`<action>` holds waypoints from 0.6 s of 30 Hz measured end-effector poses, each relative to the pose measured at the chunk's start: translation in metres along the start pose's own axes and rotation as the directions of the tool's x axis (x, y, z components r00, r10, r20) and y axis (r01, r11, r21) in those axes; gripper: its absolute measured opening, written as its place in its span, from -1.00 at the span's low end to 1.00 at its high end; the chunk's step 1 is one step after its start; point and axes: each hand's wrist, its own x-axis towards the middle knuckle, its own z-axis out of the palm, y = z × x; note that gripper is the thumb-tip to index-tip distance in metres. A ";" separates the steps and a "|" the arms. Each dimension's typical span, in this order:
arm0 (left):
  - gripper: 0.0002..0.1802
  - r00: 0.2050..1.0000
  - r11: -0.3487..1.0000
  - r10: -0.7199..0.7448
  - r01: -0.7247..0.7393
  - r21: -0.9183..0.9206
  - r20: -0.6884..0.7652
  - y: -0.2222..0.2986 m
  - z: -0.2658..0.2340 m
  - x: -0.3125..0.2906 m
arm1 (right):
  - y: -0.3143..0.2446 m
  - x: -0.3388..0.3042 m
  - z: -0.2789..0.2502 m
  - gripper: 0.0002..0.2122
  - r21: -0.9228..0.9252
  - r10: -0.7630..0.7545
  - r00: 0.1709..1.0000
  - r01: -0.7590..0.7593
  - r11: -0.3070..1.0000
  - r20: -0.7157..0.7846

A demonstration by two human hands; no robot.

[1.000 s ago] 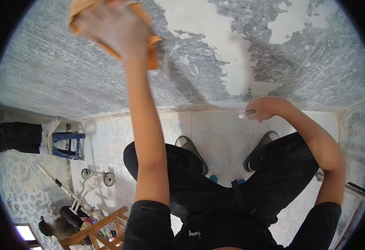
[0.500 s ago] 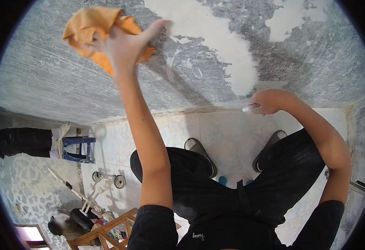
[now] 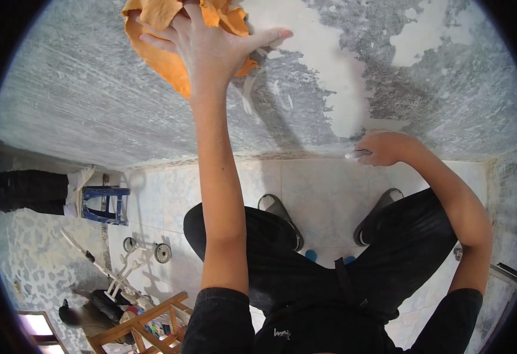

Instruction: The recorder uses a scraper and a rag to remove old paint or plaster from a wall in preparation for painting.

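Up on the wall, my left hand (image 3: 211, 56) presses a crumpled orange cloth (image 3: 164, 65) against the grey surface. Its fingers are spread among the folds, and the thumb sticks out to the right over a white patch (image 3: 335, 71). White dust coats this hand. Low on the wall, my right hand (image 3: 382, 148) is closed, with the wrist bent inward. A small pale end shows at its fingers; whether that is a held thing or a dusty fingertip I cannot make out.
Tiled floor (image 3: 311, 183) meets the wall beneath my hands. To the left, a person's dark-trousered legs (image 3: 28, 192) are by a blue stool (image 3: 106, 205). A white wheeled frame (image 3: 120, 274), a wooden frame (image 3: 140, 324) and another person (image 3: 90, 315) are at lower left.
My left hand and the orange cloth have moved up and to the right along the wall. My right hand stays nearly in place, and the view has shifted slightly.
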 end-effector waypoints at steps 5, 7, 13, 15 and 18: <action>0.58 0.998 0.995 -0.048 0.045 -0.092 -0.031 0.005 -0.005 0.006 | -0.001 -0.007 -0.003 -0.70 -0.015 0.025 0.999 -0.025 1.000 0.022; 0.55 0.998 0.987 -0.056 0.053 -0.150 -0.017 0.005 -0.007 0.013 | 0.001 -0.010 -0.001 -0.70 0.005 0.057 0.998 -0.057 0.998 0.022; 0.34 0.982 0.983 -0.037 0.003 -0.183 -0.187 0.014 -0.009 0.026 | 0.009 -0.015 -0.003 -0.65 -0.038 0.073 0.997 -0.072 0.997 0.037; 0.30 0.989 0.860 -0.140 0.145 -0.490 0.045 0.019 -0.015 0.027 | 0.010 -0.016 -0.003 -0.64 -0.036 0.081 0.996 -0.080 0.996 0.041; 0.36 0.990 0.953 -0.119 0.135 -0.270 0.075 0.020 -0.020 0.025 | 0.007 -0.018 -0.006 -0.63 -0.024 0.082 0.996 -0.082 0.996 0.032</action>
